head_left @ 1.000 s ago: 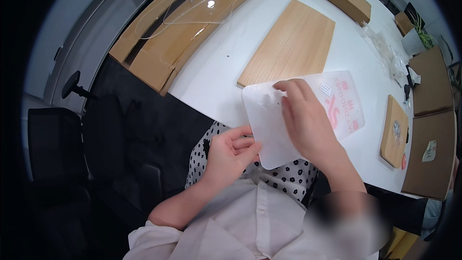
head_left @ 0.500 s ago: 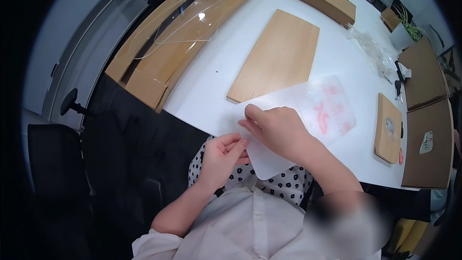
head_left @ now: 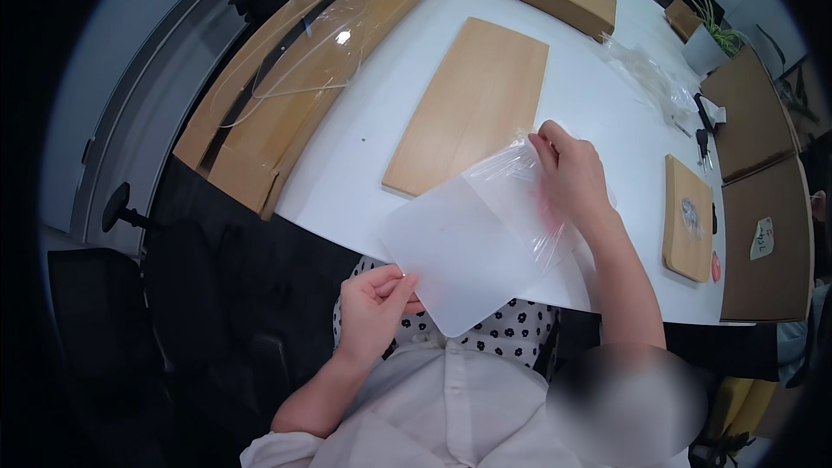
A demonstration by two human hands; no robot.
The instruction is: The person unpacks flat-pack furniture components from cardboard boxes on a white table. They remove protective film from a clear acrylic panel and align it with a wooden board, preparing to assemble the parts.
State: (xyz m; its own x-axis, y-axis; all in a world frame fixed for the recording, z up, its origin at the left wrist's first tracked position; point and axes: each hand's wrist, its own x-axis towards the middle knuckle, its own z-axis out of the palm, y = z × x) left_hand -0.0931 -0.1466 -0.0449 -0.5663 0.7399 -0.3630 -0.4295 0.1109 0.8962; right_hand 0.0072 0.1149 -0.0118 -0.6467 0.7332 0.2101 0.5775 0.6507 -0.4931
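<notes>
A translucent white plastic sheet (head_left: 451, 256) with rounded corners reaches from above my lap over the table's near edge. At its left edge, my left hand (head_left: 371, 308) pinches it between thumb and fingers. My right hand (head_left: 576, 178) grips clear plastic wrapping (head_left: 507, 175), which is creased and stretched over the sheet's far right part. Whether the wrapping is a bag or a loose film I cannot tell. Pinkish-red print shows beside the right hand, partly hidden by it. Just beyond the sheet a plain wooden board (head_left: 477, 104) lies flat.
Long cardboard boxes (head_left: 303, 78) line the table's left and far edges, with a clear curved plastic piece (head_left: 334, 52) on the left one. Crumpled clear plastic (head_left: 650, 78), a small wooden board (head_left: 687, 217), small tools (head_left: 703, 146) and an open carton (head_left: 763, 243) are on the right.
My right hand has moved right and away from my left hand, drawing the clear wrapping with it. More of the bare sheet shows. The left hand keeps its pinch on the sheet's edge.
</notes>
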